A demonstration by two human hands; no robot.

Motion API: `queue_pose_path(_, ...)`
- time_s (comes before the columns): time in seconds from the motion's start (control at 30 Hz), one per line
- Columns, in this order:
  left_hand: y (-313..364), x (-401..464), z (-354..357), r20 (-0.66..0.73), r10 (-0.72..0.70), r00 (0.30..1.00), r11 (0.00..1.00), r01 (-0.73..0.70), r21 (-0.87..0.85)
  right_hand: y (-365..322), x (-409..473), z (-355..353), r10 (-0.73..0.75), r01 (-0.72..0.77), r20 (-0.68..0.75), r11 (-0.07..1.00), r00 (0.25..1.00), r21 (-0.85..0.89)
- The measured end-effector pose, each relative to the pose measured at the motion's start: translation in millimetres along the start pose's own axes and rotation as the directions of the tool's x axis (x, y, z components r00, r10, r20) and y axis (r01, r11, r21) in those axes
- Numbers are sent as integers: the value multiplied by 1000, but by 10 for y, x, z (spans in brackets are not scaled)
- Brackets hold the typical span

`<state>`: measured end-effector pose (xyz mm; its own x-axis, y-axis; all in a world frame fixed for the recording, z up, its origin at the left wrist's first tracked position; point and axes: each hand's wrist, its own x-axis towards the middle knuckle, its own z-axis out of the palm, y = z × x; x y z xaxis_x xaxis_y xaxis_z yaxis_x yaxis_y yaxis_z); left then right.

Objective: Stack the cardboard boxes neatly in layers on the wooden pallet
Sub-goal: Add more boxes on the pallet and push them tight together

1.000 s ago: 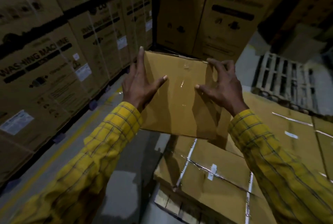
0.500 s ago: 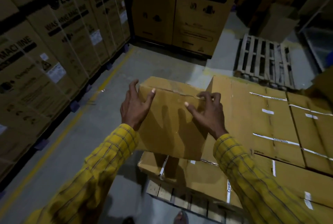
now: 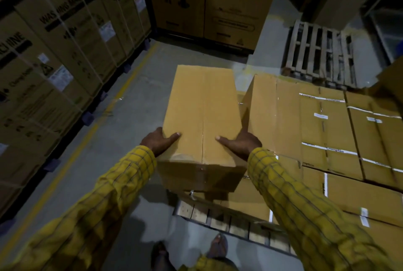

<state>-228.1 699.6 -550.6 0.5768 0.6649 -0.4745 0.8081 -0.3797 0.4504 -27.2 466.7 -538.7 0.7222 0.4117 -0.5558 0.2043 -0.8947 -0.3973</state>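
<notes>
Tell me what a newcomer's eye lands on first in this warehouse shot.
First comes the plain cardboard box at centre, gripped at its near corners by the left hand and right hand, thumbs on top. Right of it lies a layer of taped boxes on the wooden pallet. Tall washing machine cartons wall the left side, and an empty pallet sits at the upper right.

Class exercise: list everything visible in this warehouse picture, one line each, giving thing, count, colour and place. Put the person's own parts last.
Held cardboard box: one, tan, centre, above the pallet's left corner.
Stacked cardboard boxes: several, tan with white tape, right, in layers.
Wooden pallet: one, pale wood, under the stack.
Spare pallet: one, pale wood, upper right floor.
Washing machine cartons: many, brown, left wall.
Tall cartons: two, brown, top centre.
Floor line: one, yellow, left.
Left hand: grips box's left side.
Right hand: grips box's right side.
</notes>
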Motion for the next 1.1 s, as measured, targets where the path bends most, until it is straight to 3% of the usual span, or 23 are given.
queue_pose_path(0.1,-167,-23,177,122,-39,992,983,59,-172,163,61,127,46,-51,127,998,991,38)
queue_pose_path(0.2,-308,98,272,193,-29,981,963,79,-259,297,130,260,48,-68,143,988,989,138)
queue_pose_path(0.33,-191,265,208,170,-1,985,953,53,-298,304,258,274,18,-48,114,962,993,267)
queue_pose_path(0.43,-68,481,192,61,37,997,895,-6,-446,250,343,219,-15,-34,123,923,992,384)
queue_pose_path(0.6,111,922,122,-4,92,996,790,-75,-608,42,371,192,-10,28,-31,781,999,623)
queue_pose_path(0.9,588,1789,-432,55,300,952,719,-187,-670,-518,767,-209,101,34,-169,759,981,650)
queue_pose_path(1.1,1262,2284,-740,5,398,917,671,-287,-683,-628,1218,-707,156,52,-234,721,960,691)
